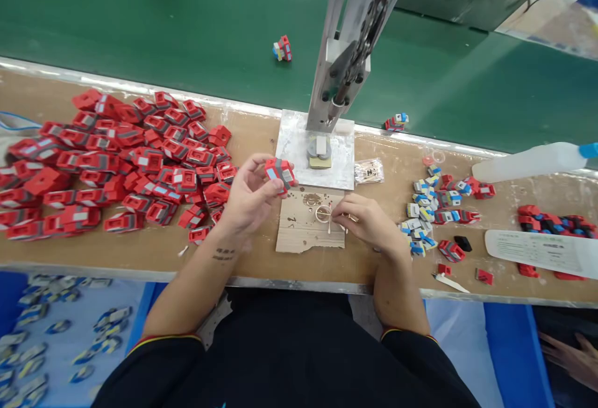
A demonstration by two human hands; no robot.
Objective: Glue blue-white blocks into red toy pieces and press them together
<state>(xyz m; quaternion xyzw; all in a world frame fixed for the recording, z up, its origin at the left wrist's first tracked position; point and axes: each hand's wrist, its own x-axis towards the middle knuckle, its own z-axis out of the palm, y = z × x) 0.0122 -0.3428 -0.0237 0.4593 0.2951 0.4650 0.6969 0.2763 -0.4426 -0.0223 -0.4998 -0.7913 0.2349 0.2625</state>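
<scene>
My left hand (250, 199) is raised above the table with its fingers closed round a red toy part (280, 174) with a grey band and pale blue patches. To the right, my right hand (364, 218) pinches a thin cotton swab (329, 226). The swab is over a small round dish (322, 213), and I cannot tell whether it touches it. Under the dish lies a stained piece of cardboard (299, 233). A packet of cotton swabs (369, 171) rests just beyond my right hand.
A lever press (343, 65) stands ahead on its metal plate (289, 146). Red parts (116, 159) are heaped left; white-blue parts (420, 208) lie right near plastic bottles (527, 160). Behind runs a green belt (187, 34). Blue bins (509, 346) flank me. Another person's hand (572, 358) shows lower right.
</scene>
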